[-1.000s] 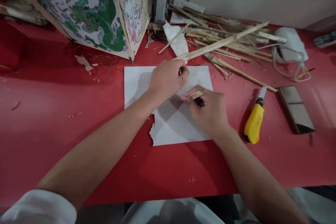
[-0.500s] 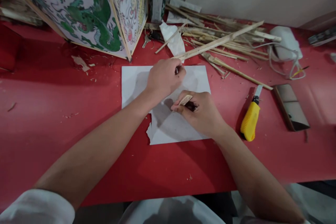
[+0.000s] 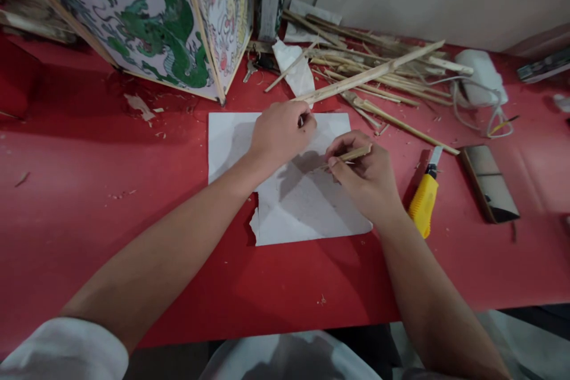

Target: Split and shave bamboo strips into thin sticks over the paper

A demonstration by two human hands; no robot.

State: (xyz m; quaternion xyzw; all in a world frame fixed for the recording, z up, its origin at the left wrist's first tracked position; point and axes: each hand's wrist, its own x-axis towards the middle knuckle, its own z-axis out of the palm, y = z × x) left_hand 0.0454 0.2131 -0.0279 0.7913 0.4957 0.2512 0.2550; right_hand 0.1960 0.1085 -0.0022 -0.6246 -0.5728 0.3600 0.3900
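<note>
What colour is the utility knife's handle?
The utility knife's handle is yellow; best seen in the head view.

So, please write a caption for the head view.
Right hand holding a short stick over white paper on a red table.

A red tabletop (image 3: 187,309) carries everything here, stretching right across the view! Near its middle lies a white sheet of paper (image 3: 312,219), flat, its lower left edge ragged. Over to the right, a yellow utility knife (image 3: 424,202), blade bared, and just beyond it a dark-edged case (image 3: 488,183)! At the back, a loose heap of bamboo sticks (image 3: 392,86), a crumpled white tissue (image 3: 303,80) at its left end, keys (image 3: 250,71) close by. A pale box with a cord (image 3: 483,80) sits at the heap's right. Back left stands a frame with painted dragon panels (image 3: 173,29), with pale shavings (image 3: 139,108) scattered before it!
</note>
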